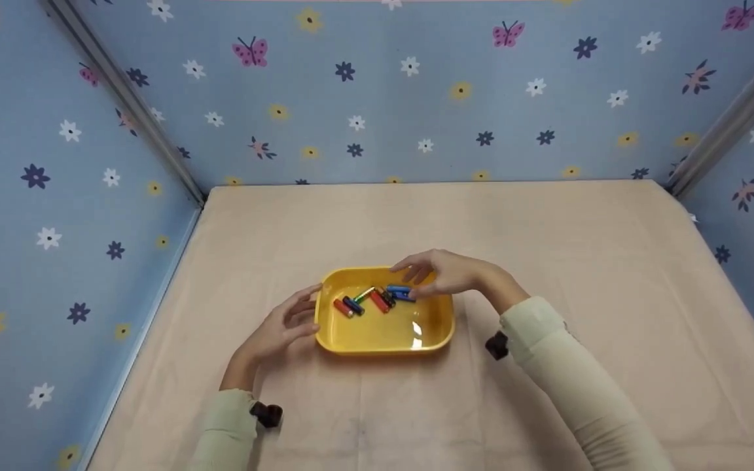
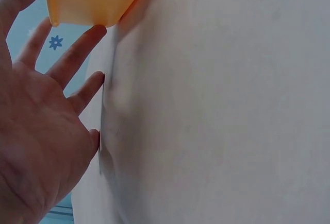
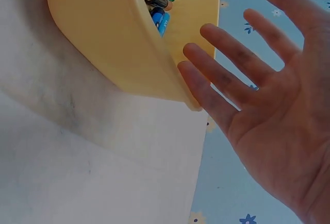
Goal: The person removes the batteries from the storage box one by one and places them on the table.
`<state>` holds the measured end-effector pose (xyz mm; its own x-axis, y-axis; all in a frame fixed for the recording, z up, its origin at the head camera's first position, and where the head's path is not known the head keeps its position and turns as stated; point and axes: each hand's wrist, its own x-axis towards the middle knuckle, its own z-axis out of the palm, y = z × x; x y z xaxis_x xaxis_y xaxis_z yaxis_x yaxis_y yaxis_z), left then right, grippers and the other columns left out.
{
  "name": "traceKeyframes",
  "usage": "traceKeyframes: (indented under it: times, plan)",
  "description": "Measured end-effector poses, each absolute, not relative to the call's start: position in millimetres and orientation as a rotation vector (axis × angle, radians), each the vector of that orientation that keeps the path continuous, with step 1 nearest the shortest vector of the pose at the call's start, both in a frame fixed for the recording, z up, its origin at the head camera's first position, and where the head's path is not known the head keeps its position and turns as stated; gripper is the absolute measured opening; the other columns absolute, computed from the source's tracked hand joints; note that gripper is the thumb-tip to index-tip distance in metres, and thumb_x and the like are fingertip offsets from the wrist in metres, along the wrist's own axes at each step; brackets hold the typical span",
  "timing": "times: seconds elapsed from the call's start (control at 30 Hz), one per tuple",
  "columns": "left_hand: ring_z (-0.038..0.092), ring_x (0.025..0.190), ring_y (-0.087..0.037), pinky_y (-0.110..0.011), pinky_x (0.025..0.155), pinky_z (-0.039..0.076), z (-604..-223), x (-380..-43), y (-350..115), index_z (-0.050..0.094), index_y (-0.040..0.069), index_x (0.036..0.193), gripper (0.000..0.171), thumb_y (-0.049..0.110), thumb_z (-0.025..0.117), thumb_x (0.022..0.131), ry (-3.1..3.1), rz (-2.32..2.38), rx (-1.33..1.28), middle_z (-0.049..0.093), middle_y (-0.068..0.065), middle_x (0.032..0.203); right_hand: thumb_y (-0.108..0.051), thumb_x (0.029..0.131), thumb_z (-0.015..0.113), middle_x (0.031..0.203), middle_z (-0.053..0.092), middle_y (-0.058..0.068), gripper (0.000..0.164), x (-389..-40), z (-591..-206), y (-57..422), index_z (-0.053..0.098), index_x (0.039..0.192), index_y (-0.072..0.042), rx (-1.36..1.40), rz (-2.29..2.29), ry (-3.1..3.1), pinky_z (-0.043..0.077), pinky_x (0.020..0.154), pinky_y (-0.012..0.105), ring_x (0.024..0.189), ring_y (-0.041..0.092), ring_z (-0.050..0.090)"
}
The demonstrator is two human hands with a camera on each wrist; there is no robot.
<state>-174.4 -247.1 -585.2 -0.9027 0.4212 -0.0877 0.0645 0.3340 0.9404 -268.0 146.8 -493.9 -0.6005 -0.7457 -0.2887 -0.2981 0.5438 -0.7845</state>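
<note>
Underfoot, surface: a beige cloth-covered table [image 1: 547,248] fills the floor of the booth, faintly creased and smudged near the front edge.
Room: three blue walls [image 1: 416,98] printed with white and navy flowers and pink butterflies close off the table at the left, back and right; metal corner posts [image 1: 122,98] run up where the walls meet.
Edges: the table's back edge meets the rear wall, and its left and right edges run just beside the side walls.
Open room: wide bare cloth lies behind the tray and to its right; a narrower strip lies between the tray and the left wall.
Tray: a yellow tray [image 1: 364,337] sits near the middle of the table, somewhat toward the front, flat on the cloth.
Batteries: several small batteries [image 1: 377,299], orange, red, blue, green and black, lie loose in the tray's back half.
Left hand: the left hand [image 1: 282,327] is spread with straight fingers at the tray's left wall; in the left wrist view the fingertips [image 2: 95,31] reach the tray's outer side, and it grips nothing.
Right hand: the right hand [image 1: 446,275] hovers over the tray's back right corner, fingers loosely extended above the batteries, holding nothing; whether it touches them cannot be told.
Sleeves: both arms wear pale cream sleeves [image 1: 567,366], each with a small black camera mount at the wrist.
</note>
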Motion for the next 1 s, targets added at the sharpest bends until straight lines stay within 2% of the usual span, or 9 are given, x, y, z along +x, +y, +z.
traceKeyframes:
  times: [0.2,0.47,0.8,1.0]
  plan:
    - [0.048,0.164,-0.048,-0.074,0.137,0.029,-585,-175,-246,0.039,0.016,0.176,0.079,0.014,0.077,0.107,2.277,1.594,0.389,0.044,-0.019,0.180,-0.023,0.105,0.077,0.161,0.067,0.017,0.065,-269,-495,143,0.057,0.166,-0.015,-0.790,-0.865,2.152,0.055,0.125,0.058,0.148,0.039,0.067]
    - [0.049,0.163,-0.047,-0.074,0.137,0.029,-585,-174,-245,0.039,0.017,0.176,0.079,0.015,0.077,0.106,2.293,1.591,0.378,0.044,-0.018,0.180,-0.022,0.105,0.078,0.158,0.069,0.018,0.066,-267,-498,136,0.056,0.167,-0.019,-0.759,-0.779,2.143,0.058,0.122,0.056,0.145,0.040,0.069]
    - [0.049,0.163,-0.047,-0.075,0.137,0.029,-584,-172,-245,0.039,0.017,0.176,0.080,0.016,0.077,0.106,2.303,1.583,0.372,0.045,-0.018,0.180,-0.020,0.106,0.077,0.156,0.071,0.019,0.067,-264,-497,128,0.054,0.169,-0.024,-0.758,-0.594,2.198,0.055,0.125,0.056,0.148,0.039,0.067]
    - [0.049,0.163,-0.046,-0.071,0.137,0.033,-585,-173,-245,0.039,0.018,0.176,0.080,0.016,0.078,0.106,2.298,1.588,0.363,0.045,-0.018,0.180,-0.017,0.105,0.076,0.154,0.071,0.018,0.067,-264,-497,124,0.056,0.168,-0.025,-0.762,-0.523,2.229,0.058,0.123,0.054,0.143,0.037,0.068]
